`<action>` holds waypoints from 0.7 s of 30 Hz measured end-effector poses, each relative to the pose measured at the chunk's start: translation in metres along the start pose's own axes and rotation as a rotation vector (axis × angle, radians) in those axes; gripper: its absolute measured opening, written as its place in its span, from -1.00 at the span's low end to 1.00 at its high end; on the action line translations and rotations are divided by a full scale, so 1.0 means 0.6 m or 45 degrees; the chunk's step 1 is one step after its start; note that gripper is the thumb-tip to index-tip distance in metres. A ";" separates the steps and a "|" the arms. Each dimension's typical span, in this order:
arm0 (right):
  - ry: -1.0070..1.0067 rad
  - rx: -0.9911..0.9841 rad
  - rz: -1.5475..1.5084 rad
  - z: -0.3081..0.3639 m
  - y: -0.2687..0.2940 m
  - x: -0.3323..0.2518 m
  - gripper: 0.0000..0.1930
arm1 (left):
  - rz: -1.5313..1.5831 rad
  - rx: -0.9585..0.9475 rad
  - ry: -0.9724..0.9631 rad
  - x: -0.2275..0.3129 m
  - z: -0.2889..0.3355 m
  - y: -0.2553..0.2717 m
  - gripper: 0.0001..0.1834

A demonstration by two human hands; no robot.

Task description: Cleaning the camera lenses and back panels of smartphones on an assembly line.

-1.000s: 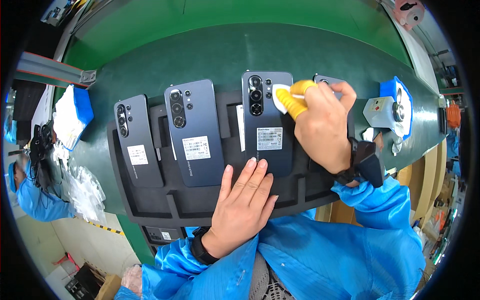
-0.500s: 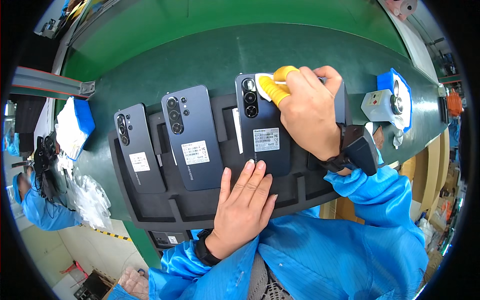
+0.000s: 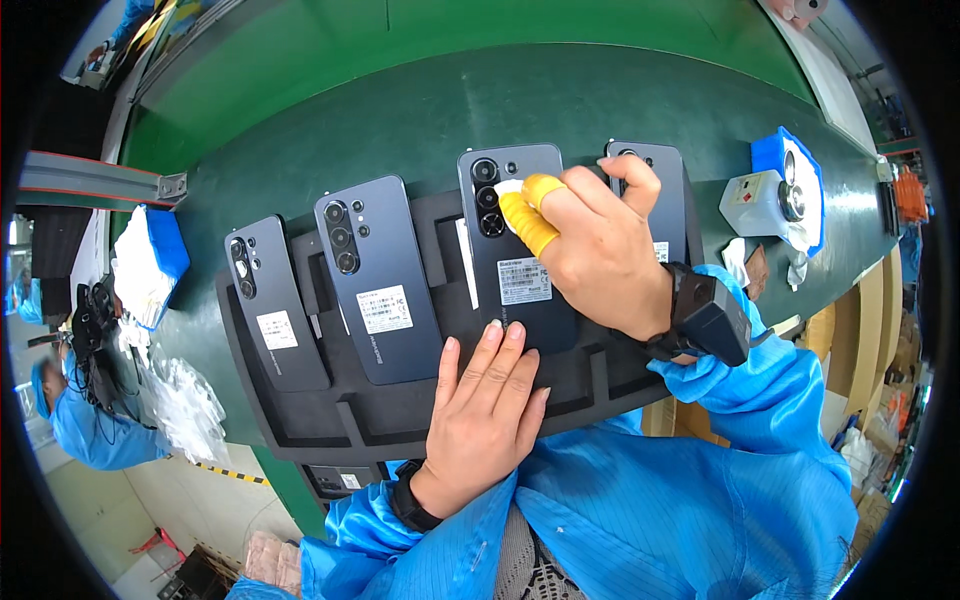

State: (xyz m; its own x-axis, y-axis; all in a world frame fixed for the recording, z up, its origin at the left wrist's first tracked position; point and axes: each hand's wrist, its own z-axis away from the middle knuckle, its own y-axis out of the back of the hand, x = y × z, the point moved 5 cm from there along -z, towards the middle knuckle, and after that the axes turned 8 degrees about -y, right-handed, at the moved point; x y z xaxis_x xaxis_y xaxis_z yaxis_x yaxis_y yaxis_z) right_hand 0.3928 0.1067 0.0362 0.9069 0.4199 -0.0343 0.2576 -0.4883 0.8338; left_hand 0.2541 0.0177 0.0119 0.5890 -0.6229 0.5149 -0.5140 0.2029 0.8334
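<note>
On the third phone (image 3: 506, 248), I see the right hand (image 3: 610, 250) pinching a cloth (image 3: 509, 187), now lower beside the lenses (image 3: 487, 197); wiping seemingly progresses. Left hand (image 3: 482, 412) loosely spread, touching its bottom.

Before you: white printed labels (image 3: 386, 309), pale lettering (image 3: 377, 348) on phones (image 3: 400, 250) | yellowish label (image 3: 746, 190) on white bottle (image 3: 745, 216), near bench's (image 3: 600, 100) right edge
</note>
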 end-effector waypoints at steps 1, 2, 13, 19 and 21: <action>-0.022 -0.030 -0.047 0.004 0.003 -0.001 -0.91 | -0.002 0.001 0.000 0.000 0.000 0.000 -0.59; -0.045 -0.060 -0.094 0.009 0.006 -0.001 -0.90 | -0.004 0.001 0.000 0.000 -0.001 0.001 -0.59; -0.454 -0.088 -0.377 0.000 0.011 0.043 -0.65 | 0.003 0.005 -0.001 0.000 -0.001 0.003 -0.60; -0.258 -0.090 -0.384 -0.021 -0.008 0.001 -0.79 | 0.009 0.012 0.005 0.001 -0.004 0.004 -0.61; -0.279 -0.091 -0.366 -0.024 -0.009 0.001 -0.83 | 0.003 0.014 0.008 0.001 -0.004 0.005 -0.62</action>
State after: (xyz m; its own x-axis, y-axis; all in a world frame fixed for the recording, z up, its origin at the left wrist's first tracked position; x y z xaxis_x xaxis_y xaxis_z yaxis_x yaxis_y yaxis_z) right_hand 0.3873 0.1205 0.0398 0.8529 0.3543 -0.3835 0.4953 -0.3166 0.8090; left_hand 0.2543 0.0197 0.0150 0.5918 -0.6178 0.5178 -0.5218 0.1961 0.8302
